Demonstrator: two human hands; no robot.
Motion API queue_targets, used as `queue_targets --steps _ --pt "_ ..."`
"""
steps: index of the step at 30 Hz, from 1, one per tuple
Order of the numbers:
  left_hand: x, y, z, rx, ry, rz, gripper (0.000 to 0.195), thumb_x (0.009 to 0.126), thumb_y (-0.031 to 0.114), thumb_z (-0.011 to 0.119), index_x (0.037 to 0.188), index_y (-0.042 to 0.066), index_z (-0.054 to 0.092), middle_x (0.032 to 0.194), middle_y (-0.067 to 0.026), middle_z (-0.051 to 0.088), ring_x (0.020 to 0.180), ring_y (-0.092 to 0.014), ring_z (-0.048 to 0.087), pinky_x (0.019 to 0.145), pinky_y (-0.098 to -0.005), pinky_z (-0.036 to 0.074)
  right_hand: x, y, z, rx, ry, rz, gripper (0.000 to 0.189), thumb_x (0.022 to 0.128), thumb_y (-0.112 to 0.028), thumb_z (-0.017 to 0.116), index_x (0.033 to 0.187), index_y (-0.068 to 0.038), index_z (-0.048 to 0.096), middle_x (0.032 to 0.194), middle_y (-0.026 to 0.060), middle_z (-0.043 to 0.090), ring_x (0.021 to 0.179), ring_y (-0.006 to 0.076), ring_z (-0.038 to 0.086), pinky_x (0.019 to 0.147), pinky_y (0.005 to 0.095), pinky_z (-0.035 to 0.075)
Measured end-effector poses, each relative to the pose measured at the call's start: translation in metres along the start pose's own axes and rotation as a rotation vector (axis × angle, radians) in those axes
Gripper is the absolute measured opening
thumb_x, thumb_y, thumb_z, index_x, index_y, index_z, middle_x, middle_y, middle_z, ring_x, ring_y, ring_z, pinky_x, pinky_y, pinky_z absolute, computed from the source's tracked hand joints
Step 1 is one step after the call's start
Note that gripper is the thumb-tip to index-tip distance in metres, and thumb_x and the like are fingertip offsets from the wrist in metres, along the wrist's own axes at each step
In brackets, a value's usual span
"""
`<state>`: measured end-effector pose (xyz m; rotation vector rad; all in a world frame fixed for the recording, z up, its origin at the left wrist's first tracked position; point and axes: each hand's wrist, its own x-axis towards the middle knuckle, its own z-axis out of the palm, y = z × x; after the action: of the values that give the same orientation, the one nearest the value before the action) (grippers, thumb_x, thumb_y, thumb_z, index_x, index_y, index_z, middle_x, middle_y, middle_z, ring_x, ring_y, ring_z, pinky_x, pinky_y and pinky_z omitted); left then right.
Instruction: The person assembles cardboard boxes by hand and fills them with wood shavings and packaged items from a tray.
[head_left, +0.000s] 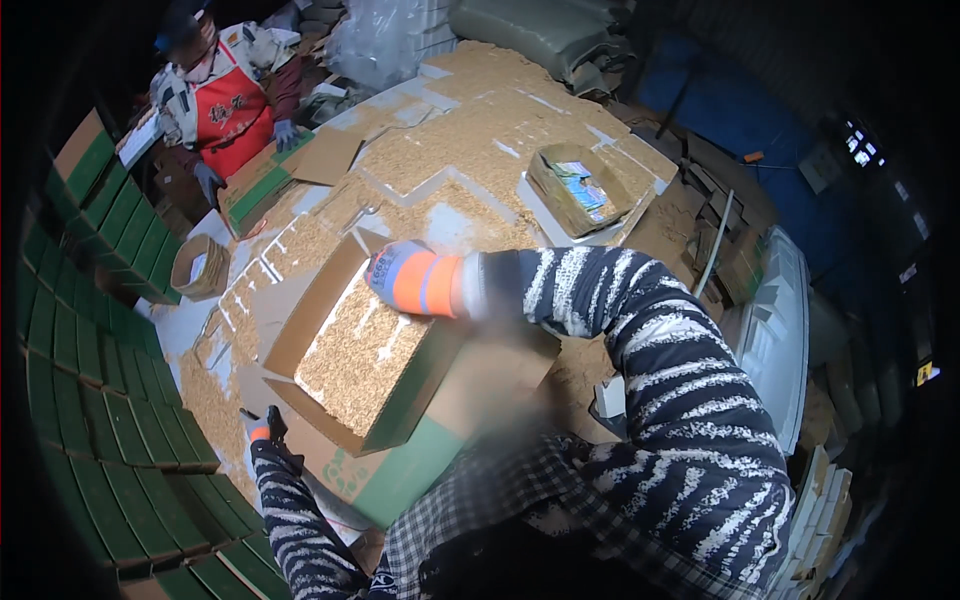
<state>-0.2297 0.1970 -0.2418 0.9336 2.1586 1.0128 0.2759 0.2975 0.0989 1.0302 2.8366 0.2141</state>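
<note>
An open cardboard box with green sides (442, 360) stands tilted before me, its flaps spread. Inside lies a white block, likely foam, strewn with tan flakes like wood shavings (360, 352). My right hand (409, 279), in a grey and orange glove, is at the box's far right corner; its fingers are hidden, so its hold cannot be told. My left hand (262, 426), in a glove with dark fingertips, is beside the near left flap, and whether it touches the flap is unclear.
Loose tan flakes cover white slabs (450, 217) beyond the box. A tub with colourful packets (577, 184) stands at the back right, a smaller tub (201, 267) at the left. Green boxes (120, 435) are stacked left. A co-worker in a red apron (232, 112) handles another box (259, 180).
</note>
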Motion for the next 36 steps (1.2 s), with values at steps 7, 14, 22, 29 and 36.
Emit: queue_targets --steps 7,14,22,29,36 --pt "-0.042 0.025 -0.040 -0.018 0.106 0.029 0.058 0.077 0.013 0.077 0.127 0.000 0.051 0.116 -0.0126 0.062 0.098 -0.021 0.059 0.086 -0.0352 0.049 -0.061 0.166 0.015 0.498 0.843 0.503 0.026 0.084 -0.032 0.063 0.101 -0.015 0.071 0.096 0.0122 0.068 0.087 0.0331 0.065 0.076 0.0392 0.052" --pt "-0.100 0.102 -0.143 -0.168 0.456 0.167 0.050 0.090 0.024 0.066 0.125 -0.007 0.049 0.118 -0.0150 0.059 0.096 -0.022 0.059 0.079 -0.0352 0.051 -0.188 0.344 0.165 0.216 0.223 1.479 0.038 0.087 -0.033 0.057 0.119 -0.014 0.065 0.130 0.0133 0.057 0.119 0.0321 0.054 0.099 0.0390 0.044" --pt "-0.213 0.207 -0.174 -0.378 0.697 0.483 0.044 0.096 0.022 0.056 0.130 -0.006 0.051 0.121 -0.0144 0.060 0.110 -0.021 0.054 0.096 -0.0322 0.041 -0.170 0.351 0.175 0.209 0.087 1.446 0.033 0.085 -0.032 0.053 0.104 -0.013 0.072 0.117 0.0160 0.065 0.109 0.0335 0.062 0.091 0.0422 0.049" --pt "-0.309 0.346 -0.047 -0.255 0.429 0.652 0.023 0.088 0.007 0.059 0.106 -0.006 0.066 0.108 -0.0118 0.063 0.103 -0.020 0.058 0.088 -0.0310 0.046 -0.101 0.141 0.026 0.522 1.250 0.174 0.019 0.072 -0.006 0.077 0.089 -0.012 0.072 0.111 0.0089 0.064 0.109 0.0296 0.056 0.093 0.0400 0.045" --pt "-0.304 0.337 -0.013 0.044 -0.005 1.123 0.019 0.073 0.004 0.065 0.091 0.009 0.070 0.093 -0.0097 0.061 0.097 -0.030 0.059 0.092 -0.0416 0.046 -0.084 0.059 0.014 0.555 0.744 0.043 0.025 0.080 -0.004 0.060 0.102 -0.012 0.069 0.124 0.0111 0.059 0.117 0.0318 0.052 0.100 0.0424 0.042"
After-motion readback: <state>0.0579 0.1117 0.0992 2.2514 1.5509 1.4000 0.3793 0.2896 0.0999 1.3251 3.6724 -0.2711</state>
